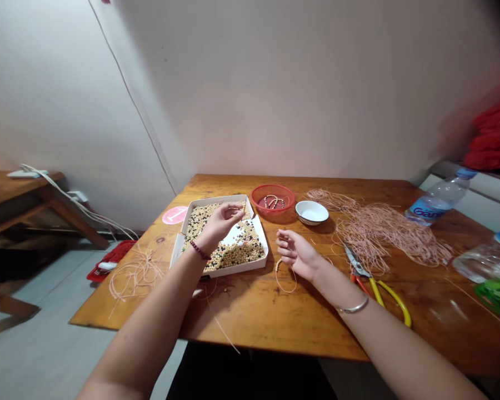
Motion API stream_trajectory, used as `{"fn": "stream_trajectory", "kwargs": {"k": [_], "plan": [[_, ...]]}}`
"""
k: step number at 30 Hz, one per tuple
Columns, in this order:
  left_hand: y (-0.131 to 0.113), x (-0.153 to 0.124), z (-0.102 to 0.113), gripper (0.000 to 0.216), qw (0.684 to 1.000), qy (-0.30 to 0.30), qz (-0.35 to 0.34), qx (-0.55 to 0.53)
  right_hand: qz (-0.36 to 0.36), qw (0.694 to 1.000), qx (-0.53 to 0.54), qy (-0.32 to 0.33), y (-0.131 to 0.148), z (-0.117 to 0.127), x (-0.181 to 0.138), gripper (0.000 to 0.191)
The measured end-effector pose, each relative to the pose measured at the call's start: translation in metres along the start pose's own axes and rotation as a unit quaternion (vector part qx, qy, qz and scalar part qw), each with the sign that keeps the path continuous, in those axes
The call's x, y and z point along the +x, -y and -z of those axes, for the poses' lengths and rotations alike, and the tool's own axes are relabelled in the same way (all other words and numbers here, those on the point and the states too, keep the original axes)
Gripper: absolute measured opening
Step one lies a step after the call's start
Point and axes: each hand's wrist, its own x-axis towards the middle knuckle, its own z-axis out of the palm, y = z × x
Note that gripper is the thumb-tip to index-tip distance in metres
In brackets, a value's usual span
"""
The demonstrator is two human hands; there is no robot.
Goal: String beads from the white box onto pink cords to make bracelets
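My left hand (224,222) is above the white tray (260,265), which holds many small beads (229,256), mostly cream with some dark ones. Its thumb and fingertips come together, but whatever is between them is too small to make out. To the right of the tray, my right hand (295,253) is closed on a thin pinkish beaded cord (286,290). A loop of that cord hangs below the fingers, with a short row of cream beads near its top.
Behind stand a red basket (270,210) with beaded strings and a white bowl (311,213). Pinkish cord (394,233) is heaped at right, beside yellow-handled pliers (375,286) and a water bottle (439,197). Loose cord (139,275) lies at left.
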Motion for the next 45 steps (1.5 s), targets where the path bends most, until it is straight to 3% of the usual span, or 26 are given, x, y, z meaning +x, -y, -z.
{"fn": "stream_trajectory", "kwargs": {"k": [3, 7, 11, 14, 18, 21, 22, 24, 26, 29, 40, 43, 45], "plan": [[0.000, -0.005, -0.009, 0.034, 0.998, 0.054, -0.001, -0.023, 0.099, 0.993, -0.054, -0.046, -0.002, 0.000, 0.000, 0.028], [0.010, -0.013, -0.024, 0.036, 0.985, 0.166, -0.001, -0.051, 0.262, 0.953, -0.126, -0.086, -0.002, -0.002, -0.003, 0.043], [0.021, -0.017, -0.032, 0.037, 0.970, 0.238, 0.007, -0.052, 0.286, 0.928, -0.215, -0.107, -0.001, -0.001, -0.004, 0.033], [0.021, -0.020, -0.036, 0.036, 0.968, 0.249, 0.002, -0.034, 0.321, 0.895, -0.286, -0.116, -0.003, 0.001, -0.001, 0.022], [0.018, -0.022, -0.037, 0.035, 0.967, 0.254, -0.018, 0.015, 0.314, 0.894, -0.308, -0.091, -0.007, 0.002, 0.002, 0.018], [0.018, -0.016, -0.021, 0.029, 0.953, 0.204, -0.087, 0.209, 0.318, 0.894, -0.297, -0.108, -0.007, 0.002, 0.002, 0.020], [0.019, -0.012, -0.013, 0.025, 0.934, 0.138, -0.106, 0.312, 0.319, 0.894, -0.293, -0.116, -0.006, 0.002, 0.001, 0.021], [0.021, -0.004, 0.008, 0.017, 0.861, 0.007, -0.074, 0.503, 0.308, 0.898, -0.289, -0.121, -0.006, 0.000, 0.000, 0.023], [0.024, 0.003, 0.025, 0.016, 0.797, -0.007, 0.006, 0.604, 0.291, 0.903, -0.293, -0.119, -0.006, -0.001, -0.002, 0.025], [0.028, 0.011, 0.038, 0.020, 0.772, 0.004, 0.033, 0.635, 0.277, 0.905, -0.302, -0.114, -0.007, -0.003, -0.003, 0.028], [0.032, 0.013, 0.026, 0.014, 0.784, 0.008, 0.034, 0.620, 0.232, 0.930, -0.274, -0.073, -0.010, 0.001, 0.002, 0.039], [0.024, 0.006, 0.011, 0.019, 0.874, 0.023, -0.062, 0.482, 0.233, 0.925, -0.294, -0.056, -0.012, 0.002, 0.004, 0.040], [0.017, -0.001, -0.004, 0.024, 0.934, 0.116, -0.117, 0.317, 0.234, 0.921, -0.306, -0.054, -0.013, 0.002, 0.004, 0.039]]}}
